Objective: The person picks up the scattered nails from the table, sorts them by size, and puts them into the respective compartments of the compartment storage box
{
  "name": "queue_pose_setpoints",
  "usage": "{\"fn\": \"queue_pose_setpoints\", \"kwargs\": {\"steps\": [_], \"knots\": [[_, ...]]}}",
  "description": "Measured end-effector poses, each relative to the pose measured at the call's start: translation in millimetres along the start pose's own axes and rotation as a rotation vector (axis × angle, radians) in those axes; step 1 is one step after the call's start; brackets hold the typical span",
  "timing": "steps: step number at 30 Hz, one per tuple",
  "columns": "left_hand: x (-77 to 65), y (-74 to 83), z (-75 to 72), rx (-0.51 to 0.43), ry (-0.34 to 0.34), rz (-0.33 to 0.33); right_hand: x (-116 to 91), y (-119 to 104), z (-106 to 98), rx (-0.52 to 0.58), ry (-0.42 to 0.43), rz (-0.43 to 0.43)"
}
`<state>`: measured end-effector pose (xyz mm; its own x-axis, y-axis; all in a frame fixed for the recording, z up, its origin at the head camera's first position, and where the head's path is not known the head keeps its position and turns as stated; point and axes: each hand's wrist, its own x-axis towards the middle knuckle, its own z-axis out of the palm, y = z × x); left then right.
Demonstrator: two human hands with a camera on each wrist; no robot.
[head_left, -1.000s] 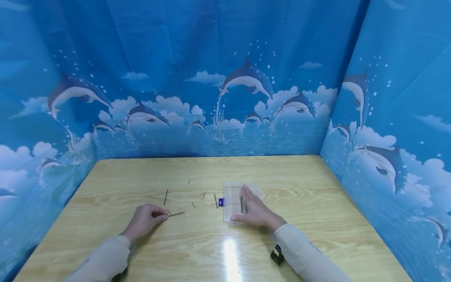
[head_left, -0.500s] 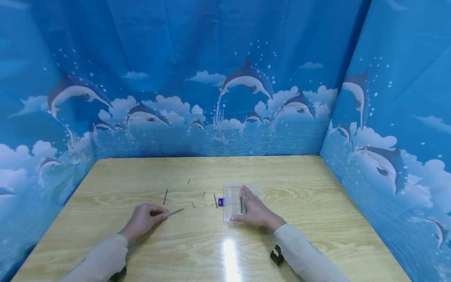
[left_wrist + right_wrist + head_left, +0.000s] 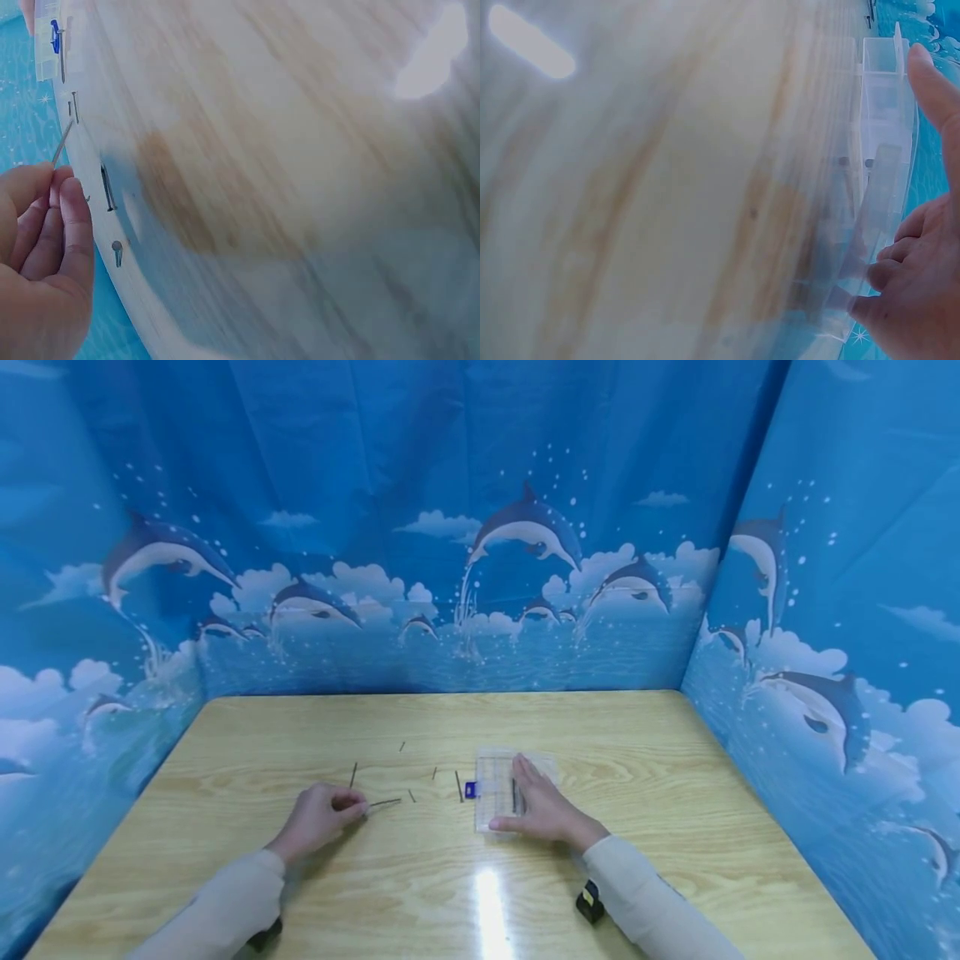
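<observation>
The left hand (image 3: 322, 818) pinches a long thin nail (image 3: 386, 802) between thumb and fingertips, its free end pointing right. In the left wrist view this nail (image 3: 63, 142) sticks out past the fingertips. Just beyond the hand lies another long nail (image 3: 354, 774), its near end hidden. On a clear compartment box (image 3: 491, 772) rests the right hand (image 3: 551, 810), thumb near the front edge and fingers spread toward the back. Dark nails (image 3: 514, 795) show inside beside the palm. The right wrist view shows the box's walls (image 3: 885, 97) and fingers bent against its plastic.
Left of the box lies a long nail (image 3: 458, 787) by a blue tab (image 3: 470, 790). Short nails (image 3: 412, 796) are scattered between hand and box, one (image 3: 402, 747) farther back. The wooden table (image 3: 637, 735) meets a dolphin-print curtain (image 3: 450, 552) behind.
The left hand has shifted right and slightly away from the body with the pinched nail, whose angle has changed. The right hand and the box have stayed in place.
</observation>
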<state>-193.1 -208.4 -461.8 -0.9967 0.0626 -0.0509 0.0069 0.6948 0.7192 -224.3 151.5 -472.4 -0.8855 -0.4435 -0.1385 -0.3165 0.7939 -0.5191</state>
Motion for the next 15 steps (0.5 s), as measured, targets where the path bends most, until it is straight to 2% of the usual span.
{"fn": "queue_pose_setpoints", "kwargs": {"steps": [6, 15], "knots": [[4.0, 7.2, 5.5, -0.062, 0.033, 0.000, 0, -1, -1, 0.006, 0.002, 0.004], [12.9, 26.6, 27.6, -0.131, 0.072, 0.002, 0, -1, -1, 0.009, -0.003, 0.006]]}}
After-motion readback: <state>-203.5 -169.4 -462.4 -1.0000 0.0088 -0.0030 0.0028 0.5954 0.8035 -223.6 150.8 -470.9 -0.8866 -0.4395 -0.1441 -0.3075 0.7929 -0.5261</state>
